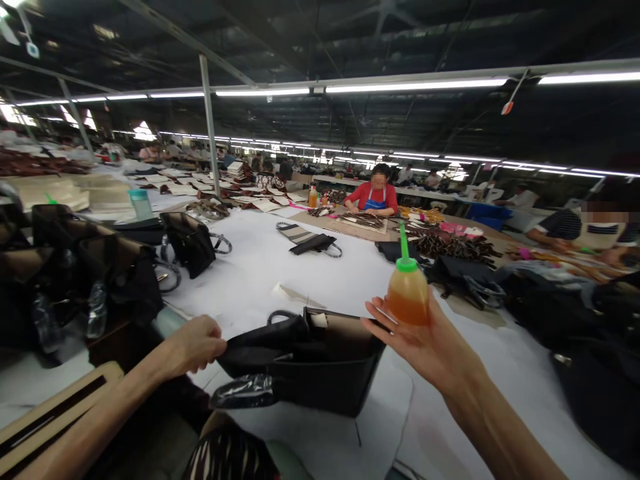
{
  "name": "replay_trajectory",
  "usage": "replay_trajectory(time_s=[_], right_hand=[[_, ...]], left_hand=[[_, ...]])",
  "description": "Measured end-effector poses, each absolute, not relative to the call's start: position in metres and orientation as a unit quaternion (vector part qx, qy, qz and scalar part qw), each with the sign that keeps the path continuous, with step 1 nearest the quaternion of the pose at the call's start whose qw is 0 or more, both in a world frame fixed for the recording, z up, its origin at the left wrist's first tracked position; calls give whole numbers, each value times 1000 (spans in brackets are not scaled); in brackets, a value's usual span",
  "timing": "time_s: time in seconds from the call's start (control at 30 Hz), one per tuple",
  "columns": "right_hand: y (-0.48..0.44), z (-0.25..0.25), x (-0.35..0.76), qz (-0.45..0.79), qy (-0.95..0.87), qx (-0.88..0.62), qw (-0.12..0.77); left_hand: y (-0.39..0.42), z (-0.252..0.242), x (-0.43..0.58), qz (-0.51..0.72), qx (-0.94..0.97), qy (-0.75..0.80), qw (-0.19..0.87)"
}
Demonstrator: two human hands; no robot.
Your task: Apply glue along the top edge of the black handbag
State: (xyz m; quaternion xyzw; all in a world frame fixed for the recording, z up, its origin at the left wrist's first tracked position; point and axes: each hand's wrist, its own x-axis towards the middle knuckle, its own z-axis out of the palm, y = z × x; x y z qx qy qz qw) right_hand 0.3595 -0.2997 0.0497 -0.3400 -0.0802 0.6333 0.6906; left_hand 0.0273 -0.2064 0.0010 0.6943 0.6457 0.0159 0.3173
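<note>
A black handbag [325, 373] stands open on the white worktable [260, 267] in front of me. My left hand [193, 343] is closed, pinching the bag's left edge and a black flap. My right hand [425, 340] is raised to the right of the bag and holds a small squeeze bottle [409, 290] of amber liquid with a green cap and nozzle, upright. A clear plastic wrap [245, 392] hangs at the bag's lower left.
Several black bags [190, 243] stand along the left, with a striped bag [307, 240] lying mid-table. A person in red [373, 197] works across the table; another person sits at the right [600, 230]. Dark straps and pieces [455, 247] pile at the right.
</note>
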Motion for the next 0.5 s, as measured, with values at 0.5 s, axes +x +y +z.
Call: replay_trajectory(time_s=[0.5], right_hand=[[-296,49,350,610,-94,-362,698]], left_hand=[[-251,66,114,178,900,360,171]])
